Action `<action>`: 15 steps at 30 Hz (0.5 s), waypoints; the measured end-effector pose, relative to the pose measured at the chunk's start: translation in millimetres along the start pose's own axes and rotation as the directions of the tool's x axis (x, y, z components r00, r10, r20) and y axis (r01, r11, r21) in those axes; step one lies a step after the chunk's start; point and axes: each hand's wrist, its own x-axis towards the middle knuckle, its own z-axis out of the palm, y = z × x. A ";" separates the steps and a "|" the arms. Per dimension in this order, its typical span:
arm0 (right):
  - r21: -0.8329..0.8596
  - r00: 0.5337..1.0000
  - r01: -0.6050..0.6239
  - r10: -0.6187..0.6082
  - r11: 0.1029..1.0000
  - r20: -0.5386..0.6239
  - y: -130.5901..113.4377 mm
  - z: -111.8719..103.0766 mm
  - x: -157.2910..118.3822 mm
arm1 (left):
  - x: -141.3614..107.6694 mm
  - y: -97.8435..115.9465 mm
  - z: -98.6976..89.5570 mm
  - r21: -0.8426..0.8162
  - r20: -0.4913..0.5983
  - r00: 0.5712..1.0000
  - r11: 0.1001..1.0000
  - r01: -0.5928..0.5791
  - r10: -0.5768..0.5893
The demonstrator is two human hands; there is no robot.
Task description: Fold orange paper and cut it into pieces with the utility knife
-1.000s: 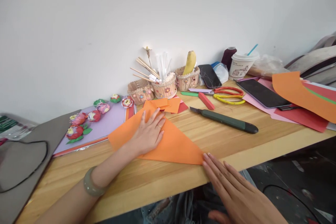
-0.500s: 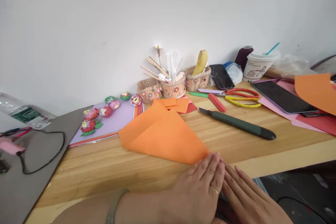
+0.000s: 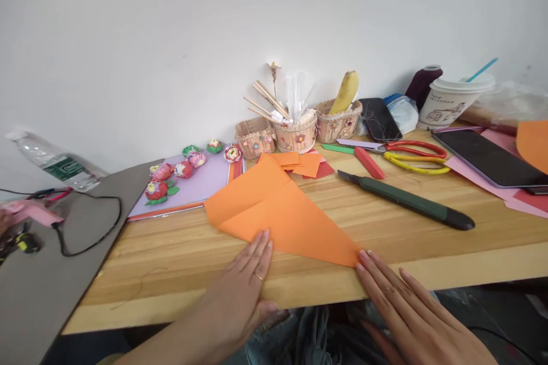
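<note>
Head view: my hands, left [image 3: 242, 291] and right [image 3: 406, 302], lie apart, fingers extended, pressing a smooth, creased orange paper sheet [image 3: 286, 217] onto the wood-grained tabletop [image 3: 171, 262], center of the frame, its tapered corner lower right.

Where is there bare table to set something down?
Bare wood lies between the purple paper and the left hand, left of the orange sheet. Another strip runs between that sheet, the green cutter and the right hand. It's crowded along the wall, from baskets to cup.
</note>
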 end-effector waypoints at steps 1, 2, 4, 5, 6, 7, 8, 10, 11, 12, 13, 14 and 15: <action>0.002 1.000 -0.002 0.002 1.000 0.001 0.2 0.3 -0.5 | -7.8 -8.2 2.5 0.017 -0.040 0.998 0.998 0.053 -0.052; 0.006 1.000 -0.004 0.004 1.000 0.002 0.4 0.7 -1.0 | -15.4 -16.8 4.3 0.034 -0.065 0.993 0.994 0.102 -0.100; 0.015 1.000 -0.005 0.005 1.000 0.007 0.6 1.5 -1.8 | -29.7 -33.1 5.1 0.074 -0.127 0.978 0.982 0.176 -0.166; 0.017 1.000 -0.005 0.004 1.000 0.008 0.7 1.8 -2.1 | -35.7 -39.9 4.4 0.095 -0.134 0.974 0.975 0.199 -0.185; 0.020 1.000 0.000 0.000 1.000 0.008 0.8 2.0 -2.3 | -40.6 -45.1 3.4 0.116 -0.128 0.971 0.969 0.216 -0.201; 0.020 1.000 0.005 -0.005 1.000 0.005 0.9 2.3 -2.3 | -44.3 -48.9 2.6 0.135 -0.115 0.970 0.964 0.227 -0.212; 0.018 1.000 0.011 -0.011 1.000 0.000 1.1 2.6 -2.1 | -46.8 -51.5 2.4 0.153 -0.100 0.969 0.959 0.241 -0.227; 0.010 1.000 0.020 -0.020 1.000 -0.011 1.8 3.2 -1.3 | -49.0 -54.4 4.5 0.187 -0.103 0.956 0.939 0.290 -0.275; 0.006 1.000 0.025 -0.025 1.000 -0.019 2.5 3.4 -0.7 | -49.3 -55.7 6.7 0.205 -0.126 0.942 0.921 0.332 -0.312; 0.000 0.999 0.030 -0.030 1.000 -0.029 3.7 3.5 0.2 | -49.4 -57.2 9.3 0.224 -0.161 0.920 0.895 0.386 -0.356; -0.006 0.998 0.038 -0.038 0.999 -0.043 5.3 3.2 1.3 | -49.6 -58.9 12.0 0.242 -0.202 0.893 0.863 0.444 -0.402; -0.008 0.997 0.049 -0.049 0.999 -0.054 7.6 2.4 2.6 | -49.9 -60.7 14.3 0.255 -0.242 0.863 0.829 0.498 -0.444; -0.003 0.996 0.063 -0.063 0.998 -0.070 10.5 1.0 4.2 | -50.2 -62.2 16.1 0.259 -0.275 0.838 0.803 0.537 -0.472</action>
